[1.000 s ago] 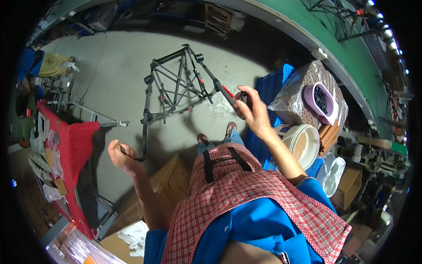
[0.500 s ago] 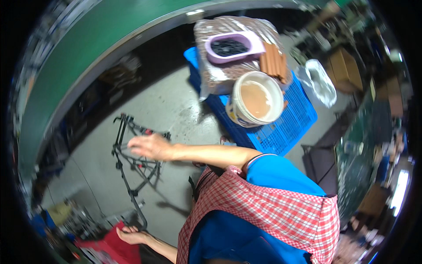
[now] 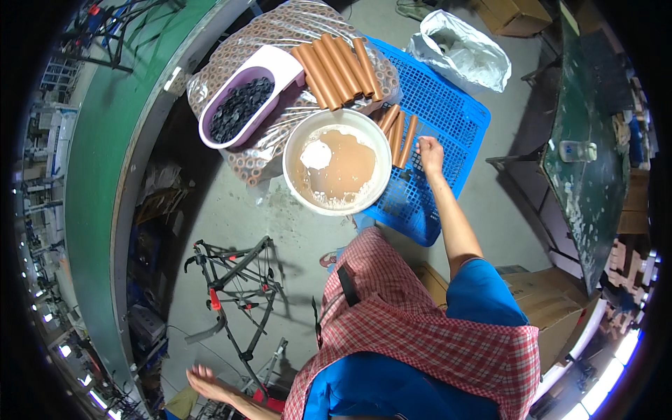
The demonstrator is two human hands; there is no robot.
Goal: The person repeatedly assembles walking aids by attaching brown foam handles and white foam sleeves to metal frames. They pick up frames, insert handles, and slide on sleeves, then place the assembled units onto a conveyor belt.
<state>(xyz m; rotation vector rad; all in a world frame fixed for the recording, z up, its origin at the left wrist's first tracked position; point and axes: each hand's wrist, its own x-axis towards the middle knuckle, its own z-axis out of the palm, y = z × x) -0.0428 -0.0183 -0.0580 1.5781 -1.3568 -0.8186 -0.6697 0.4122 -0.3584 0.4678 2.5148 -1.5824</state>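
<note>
My right hand (image 3: 430,155) is over the blue plastic pallet (image 3: 458,112), just right of several loose brown tubes (image 3: 409,141). Its fingers are curled in, and whatever they may hold is hidden. At the lower left my left hand (image 3: 206,383) hangs with loose fingers apart and nothing in it. Beside it on the floor stands a black metal frame (image 3: 241,269) with red parts. Between the pallet and my apron sits a round white bucket (image 3: 288,164) of cloudy tan liquid with a white patch of foam.
A plastic-wrapped bundle of tubes (image 3: 231,59) carries a lilac scoop (image 3: 283,64) of black pieces and more brown tubes (image 3: 336,70). A white bag (image 3: 483,66) is behind the pallet. Green-topped tables flank me, the left one (image 3: 98,168) long and the right one (image 3: 570,203) stained.
My right hand has gone from above the black frame to the tubes on the pallet, right of the bucket. My left hand stays low and empty. The view has turned.
</note>
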